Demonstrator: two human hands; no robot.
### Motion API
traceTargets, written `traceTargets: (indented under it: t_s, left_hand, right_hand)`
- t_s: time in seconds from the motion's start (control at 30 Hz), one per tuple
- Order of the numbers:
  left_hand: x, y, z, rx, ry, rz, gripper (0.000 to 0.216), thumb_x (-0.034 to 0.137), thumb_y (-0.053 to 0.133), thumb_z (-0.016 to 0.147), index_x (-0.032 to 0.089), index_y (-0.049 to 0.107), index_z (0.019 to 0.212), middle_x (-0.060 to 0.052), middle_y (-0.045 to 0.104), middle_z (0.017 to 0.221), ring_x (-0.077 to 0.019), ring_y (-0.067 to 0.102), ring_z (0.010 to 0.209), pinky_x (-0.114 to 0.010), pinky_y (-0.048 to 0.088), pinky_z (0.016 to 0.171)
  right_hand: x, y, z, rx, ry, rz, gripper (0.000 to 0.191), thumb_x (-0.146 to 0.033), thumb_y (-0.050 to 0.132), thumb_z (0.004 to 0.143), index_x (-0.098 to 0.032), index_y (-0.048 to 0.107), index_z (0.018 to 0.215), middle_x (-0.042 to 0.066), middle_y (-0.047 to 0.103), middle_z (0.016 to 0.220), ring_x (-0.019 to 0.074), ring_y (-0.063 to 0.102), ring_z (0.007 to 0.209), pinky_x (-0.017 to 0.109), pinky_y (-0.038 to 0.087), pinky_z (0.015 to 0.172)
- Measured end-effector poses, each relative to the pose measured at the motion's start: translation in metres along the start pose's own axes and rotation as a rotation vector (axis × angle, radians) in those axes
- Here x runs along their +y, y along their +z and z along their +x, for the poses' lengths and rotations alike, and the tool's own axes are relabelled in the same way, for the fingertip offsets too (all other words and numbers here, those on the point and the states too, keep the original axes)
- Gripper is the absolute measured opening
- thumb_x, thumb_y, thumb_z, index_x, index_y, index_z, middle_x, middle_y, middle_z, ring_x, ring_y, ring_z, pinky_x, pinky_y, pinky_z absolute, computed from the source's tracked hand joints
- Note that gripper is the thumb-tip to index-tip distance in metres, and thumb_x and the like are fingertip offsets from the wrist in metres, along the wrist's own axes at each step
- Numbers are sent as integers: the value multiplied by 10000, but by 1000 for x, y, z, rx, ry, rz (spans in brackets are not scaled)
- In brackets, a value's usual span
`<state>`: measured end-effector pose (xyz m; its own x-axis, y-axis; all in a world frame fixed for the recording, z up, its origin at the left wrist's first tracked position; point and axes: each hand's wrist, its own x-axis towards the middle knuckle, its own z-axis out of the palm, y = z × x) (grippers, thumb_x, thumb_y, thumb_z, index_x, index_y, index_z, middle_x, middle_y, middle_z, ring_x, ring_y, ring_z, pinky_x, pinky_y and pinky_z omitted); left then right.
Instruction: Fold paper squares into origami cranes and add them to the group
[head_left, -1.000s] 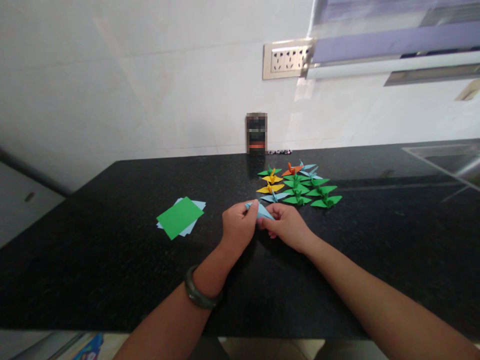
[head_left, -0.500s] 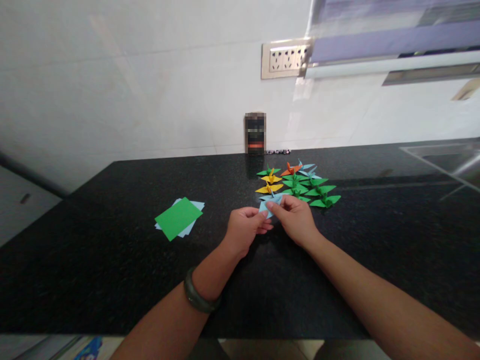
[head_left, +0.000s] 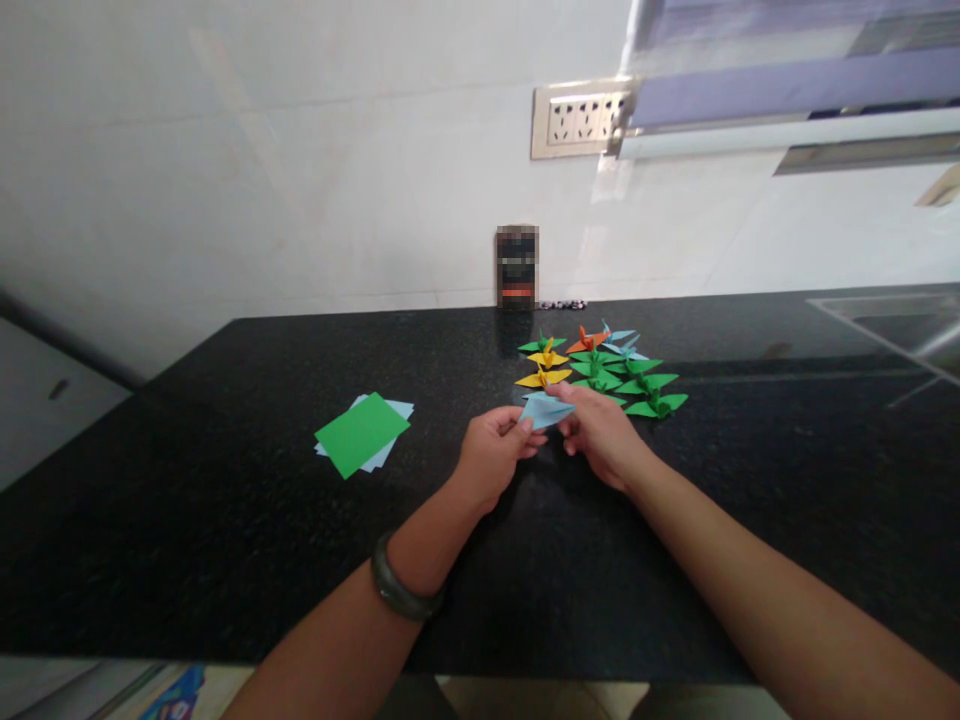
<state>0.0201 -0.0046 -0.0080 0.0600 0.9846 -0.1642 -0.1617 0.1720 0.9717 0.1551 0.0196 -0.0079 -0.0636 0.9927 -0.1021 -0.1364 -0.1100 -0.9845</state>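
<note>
My left hand (head_left: 496,450) pinches a folded piece of light blue paper (head_left: 546,411) by its left end, thumb on top and fingers beneath. The paper is a flat, pointed shape. Close at its right end is my right hand (head_left: 604,430), fingers apart, one finger reaching behind the paper's upper edge and the others curled below. Whether that hand touches the paper is hard to tell. Just beyond the hands stand several folded paper cranes: green ones (head_left: 657,403), yellow ones (head_left: 544,377), an orange one (head_left: 587,341) and light blue ones (head_left: 616,334).
A stack of paper sheets, green sheet (head_left: 363,436) uppermost, lies to the left on the black countertop (head_left: 225,520). A dark pixelated object (head_left: 517,267) leans on the wall beside a beaded string (head_left: 564,305). At far right is a sink (head_left: 892,320).
My right hand has loosened from the light blue paper and shifted slightly right, its thumb no longer on top. My left hand keeps its pinch. The view has shifted slightly.
</note>
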Motion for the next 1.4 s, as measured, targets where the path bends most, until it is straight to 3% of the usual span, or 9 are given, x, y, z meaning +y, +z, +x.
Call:
traceTargets:
  t_s: [0.1,0.27,0.37,0.5,0.67,0.8,1.0,1.23,1.4]
  left_hand:
    - [-2,0,1,-8,51,-14,133,215,606,715,130,613,818,-40,639,775,-114,612,725,-216,488,635]
    - [0,0,4,140,-52,-35,311,370,634,703,131,553,884,-32,610,730,-90,570,554,-228,467,554]
    - [2,-1,4,13,-162,-71,417,507,551,733,94,582,782,-61,611,662,-110,574,550,-239,455,553]
    - [2,-4,2,-154,-48,-221,347,402,670,664,101,635,834,-65,648,755,-118,587,668,-256,456,678]
    - [-3,-8,6,-253,64,-276,343,229,715,621,125,657,943,-69,667,858,-126,584,748,-252,427,733]
    - [-5,-9,9,-223,92,-209,299,185,686,634,123,674,926,-54,670,797,-104,560,671,-223,408,659]
    - [-5,-7,7,-248,97,-156,250,169,620,670,122,686,906,-45,664,754,-103,550,643,-229,408,649]
    - [-3,-6,5,-202,104,-136,226,234,654,661,117,687,852,-51,662,771,-136,584,696,-304,446,748]
    - [-5,-6,7,-171,163,-32,219,268,625,702,119,695,846,-48,663,733,-138,575,652,-307,459,716]
  right_hand:
    - [1,-3,-1,-97,-88,-96,289,-439,641,667,-159,617,734,-36,493,532,63,362,404,194,292,350]
    - [1,-9,-2,123,-628,-512,100,-277,624,728,-189,669,721,26,606,684,138,547,621,277,455,566]
    - [-1,-9,-5,126,-885,-711,96,-200,594,757,-206,687,777,39,606,721,153,568,702,292,475,629]
    - [0,-6,-7,9,-1034,-811,136,-173,558,779,-215,677,828,43,595,763,149,566,725,285,483,623]
    - [-1,-4,-9,-60,-996,-752,170,-137,528,770,-200,650,872,53,587,811,158,566,777,303,488,661]
    - [-2,-5,-10,-21,-884,-698,109,-154,519,786,-194,619,801,44,579,786,153,565,753,294,491,648]
    - [1,-3,-9,18,-705,-701,339,-171,616,684,-181,542,1015,63,533,868,158,534,704,246,480,499]
    - [-1,-4,-10,-12,-810,-791,177,-177,502,790,-172,622,921,50,595,764,155,547,674,284,464,604]
    - [5,-4,-7,97,-668,-623,171,-254,480,828,-190,623,897,31,617,730,150,578,655,277,480,584]
